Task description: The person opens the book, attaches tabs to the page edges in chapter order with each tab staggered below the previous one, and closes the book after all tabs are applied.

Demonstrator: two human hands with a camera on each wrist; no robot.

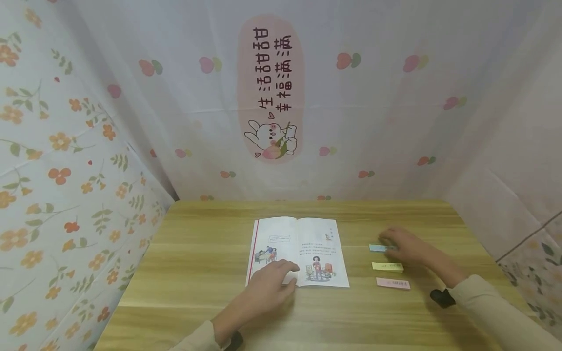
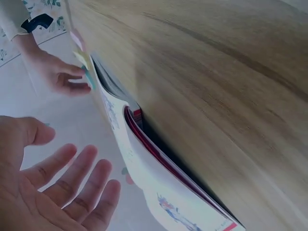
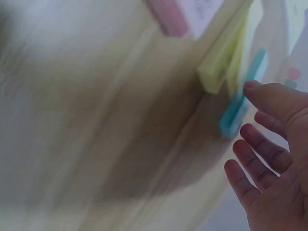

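Note:
An open picture book [image 1: 317, 234] lies on the wooden table, text and drawings on its pages. Over the lower edge of its left page is my left hand [image 1: 269, 287], fingers spread and loosely bent, holding nothing. To the right of the book, three small sticky note pads lie one below another: blue [image 1: 377, 248], yellow [image 1: 387, 266] and pink [image 1: 392, 283]. My right hand [image 1: 406, 247] is at the blue pad and covers its right end. In the right wrist view, the thumb [image 3: 269, 98] overlaps the blue pad [image 3: 234, 115], while the other fingers stay extended.
The wooden table [image 1: 197, 243] is bordered at the back by a white curtain [image 1: 197, 122] with printed fruit and lettering. A floral cloth [image 1: 66, 195] hangs along the left side, and another pale cloth [image 1: 518, 170] along the right.

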